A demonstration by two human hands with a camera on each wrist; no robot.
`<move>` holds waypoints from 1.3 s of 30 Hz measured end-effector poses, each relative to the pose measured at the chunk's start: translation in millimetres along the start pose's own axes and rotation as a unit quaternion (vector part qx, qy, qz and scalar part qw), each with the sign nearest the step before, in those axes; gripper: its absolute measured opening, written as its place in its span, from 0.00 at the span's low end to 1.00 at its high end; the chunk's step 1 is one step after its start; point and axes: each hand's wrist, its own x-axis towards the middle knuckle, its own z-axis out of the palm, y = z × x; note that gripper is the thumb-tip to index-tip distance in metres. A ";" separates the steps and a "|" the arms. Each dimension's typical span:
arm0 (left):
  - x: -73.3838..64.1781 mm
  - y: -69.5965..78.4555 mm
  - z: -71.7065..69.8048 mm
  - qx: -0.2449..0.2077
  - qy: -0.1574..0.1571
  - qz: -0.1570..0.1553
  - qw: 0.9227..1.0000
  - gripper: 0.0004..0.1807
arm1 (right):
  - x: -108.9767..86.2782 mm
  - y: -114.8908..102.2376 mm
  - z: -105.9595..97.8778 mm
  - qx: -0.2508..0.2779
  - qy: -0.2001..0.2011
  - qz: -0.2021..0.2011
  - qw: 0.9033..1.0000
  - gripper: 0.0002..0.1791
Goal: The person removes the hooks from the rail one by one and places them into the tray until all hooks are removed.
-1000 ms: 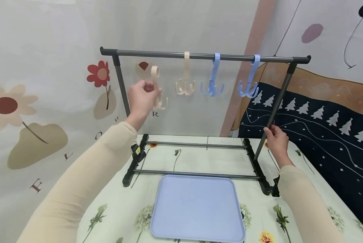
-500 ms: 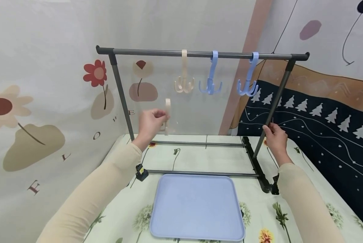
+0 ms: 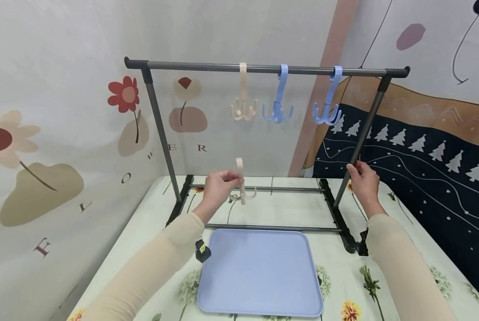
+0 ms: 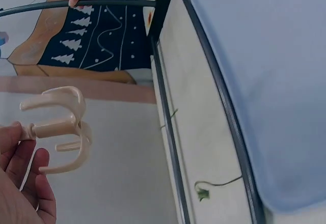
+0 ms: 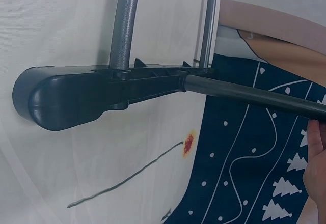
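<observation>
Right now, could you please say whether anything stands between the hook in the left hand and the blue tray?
In the head view, only the front lower rail shows between the hook and the tray, low along the tray's far edge. The left hand holds the hook higher, so the rail probably won't obstruct.

Lone capitals on the wall covering spell "FLOWER"
From left to right in the head view, widely spaced dark serif letters F, L, O, W, E and R climb from lower left, with E and R nearly level; F looks largest, W small and slanted.
</observation>
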 end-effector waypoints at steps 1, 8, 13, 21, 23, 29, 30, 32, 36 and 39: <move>-1.2 -2.0 3.5 -0.002 -0.004 -0.003 1.000 0.06 | -0.1 -0.2 -0.1 -0.002 0.000 -0.001 1.000 0.31; -8.8 -19.0 28.8 -0.003 -0.064 0.004 0.998 0.05 | 0.1 0.7 -0.1 -0.003 0.004 -0.012 1.000 0.30; -17.0 -28.3 47.3 -0.008 -0.115 0.005 0.993 0.05 | -0.4 0.8 0.0 -0.002 0.000 -0.005 1.000 0.31; -28.3 -44.4 75.7 -0.014 -0.168 -0.003 0.986 0.05 | -0.5 0.4 2.1 -0.005 0.002 0.000 1.000 0.29; -31.1 -48.3 81.9 -0.015 -0.181 -0.001 0.983 0.05 | -0.5 0.2 2.1 -0.004 0.002 -0.001 1.000 0.29; -38.2 -59.2 98.8 -0.025 -0.209 0.015 0.978 0.05 | -1.2 -0.1 0.3 -0.003 0.002 -0.005 1.000 0.31; -39.3 -60.0 100.9 -0.026 -0.211 0.019 0.977 0.05 | -1.5 -0.2 0.2 -0.002 0.002 -0.006 1.000 0.31; -41.4 -61.0 104.8 -0.024 -0.214 0.025 0.976 0.04 | -1.7 -0.2 0.1 0.000 0.002 -0.006 1.000 0.30; -44.9 -62.1 110.1 -0.016 -0.214 0.037 0.976 0.03 | -1.0 0.8 0.7 0.002 0.004 -0.004 1.000 0.29; -47.3 -63.5 112.1 -0.009 -0.210 0.035 0.977 0.03 | -0.8 1.3 1.3 0.000 0.005 -0.003 1.000 0.29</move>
